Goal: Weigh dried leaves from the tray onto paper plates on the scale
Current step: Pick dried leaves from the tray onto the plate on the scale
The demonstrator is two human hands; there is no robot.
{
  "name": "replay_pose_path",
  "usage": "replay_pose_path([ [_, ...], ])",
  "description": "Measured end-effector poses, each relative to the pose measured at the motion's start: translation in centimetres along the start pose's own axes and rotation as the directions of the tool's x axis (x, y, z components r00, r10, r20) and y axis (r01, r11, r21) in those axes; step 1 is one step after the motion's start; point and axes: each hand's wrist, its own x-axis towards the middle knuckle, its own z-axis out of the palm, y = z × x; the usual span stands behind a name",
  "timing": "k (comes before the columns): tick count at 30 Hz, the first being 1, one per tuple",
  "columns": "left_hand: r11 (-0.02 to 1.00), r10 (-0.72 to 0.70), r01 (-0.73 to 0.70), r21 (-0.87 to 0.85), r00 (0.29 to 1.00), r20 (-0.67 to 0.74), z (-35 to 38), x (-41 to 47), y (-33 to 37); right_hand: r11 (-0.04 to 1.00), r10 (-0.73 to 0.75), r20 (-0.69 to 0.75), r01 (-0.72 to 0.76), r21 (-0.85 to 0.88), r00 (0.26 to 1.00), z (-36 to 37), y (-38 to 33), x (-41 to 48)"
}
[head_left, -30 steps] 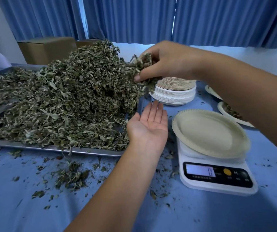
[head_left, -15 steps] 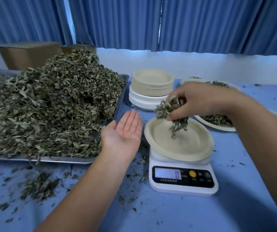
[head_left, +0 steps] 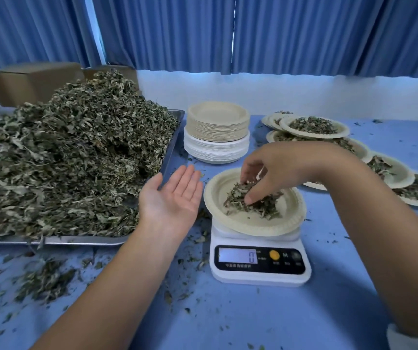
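Head view only.

- Right hand (head_left: 273,173) is down in the paper plate (head_left: 228,221) on the scale (head_left: 260,263). Fingers and thumb are curled round a clump of dried leaves (head_left: 260,205) that touches the plate's well.
- The display (head_left: 238,256) looks like 0. My guess is the hand carries most of the load, though the digits are soft.
- Left hand (head_left: 175,198) is flat, palm up and empty, between tray (head_left: 170,157) and scale. It's probably there to catch spill.
- The tray is shallow sheet metal, heaped with a loose leaf pile (head_left: 76,160). The pile is dry, curled, flaky and grey-green.
- The plate is beige pressed fibre with a crimped rim. It overhangs the white plastic scale.
- The spare plate stack (head_left: 216,132) sits just behind, within reach. It's beige over white.
- Filled plates (head_left: 313,126) overlap in a row at right.
- The blue surface (head_left: 228,319) is littered with crumbs.
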Motion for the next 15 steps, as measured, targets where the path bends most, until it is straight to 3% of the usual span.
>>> replay_pose_path([
  [5,1.0,0.021,-0.021,0.015,1.0,-0.011,-0.2,0.3,0.0,0.988,-0.092,-0.157,0.11,0.109,0.983,-0.5,0.2,-0.4],
  [8,0.999,0.011,-0.01,0.034,1.0,-0.016,-0.4,0.4,-0.1,0.99,-0.09,-0.246,0.113,0.08,0.965,0.0,0.3,0.4],
  [15,0.999,0.011,-0.01,0.031,1.0,-0.022,-0.6,0.4,-0.4,0.999,-0.035,0.017,0.034,0.028,0.999,1.8,0.5,1.5],
])
